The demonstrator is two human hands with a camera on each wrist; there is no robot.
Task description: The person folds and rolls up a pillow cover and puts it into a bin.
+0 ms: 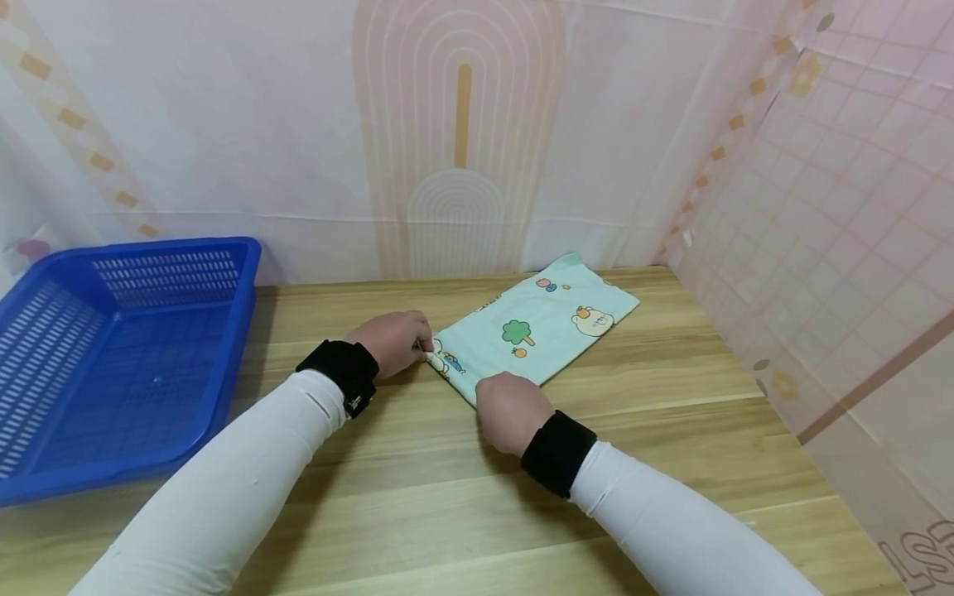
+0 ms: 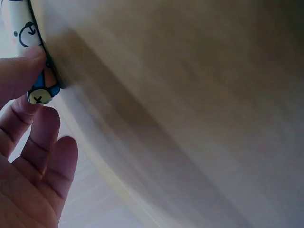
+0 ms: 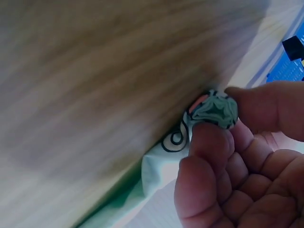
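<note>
A mint-green cloth (image 1: 555,319) printed with a tree, a bear face and fruit lies slantwise on the table. Its near-left edge is rolled up. My left hand (image 1: 395,341) pinches one end of that roll between thumb and index finger, the other fingers loosely bent; the left wrist view shows the printed roll end (image 2: 40,85) at the thumb. The other end is pinched by my right hand (image 1: 514,412). In the right wrist view, the coiled layers of the roll (image 3: 216,111) show between thumb and fingers, with flat cloth trailing off from it.
A blue plastic basket (image 1: 237,331) with slotted sides stands on the left of the wooden table (image 1: 417,497). A patterned curtain-like sheet (image 1: 298,124) hangs along the back, and another pale gridded sheet (image 1: 842,215) borders the right side.
</note>
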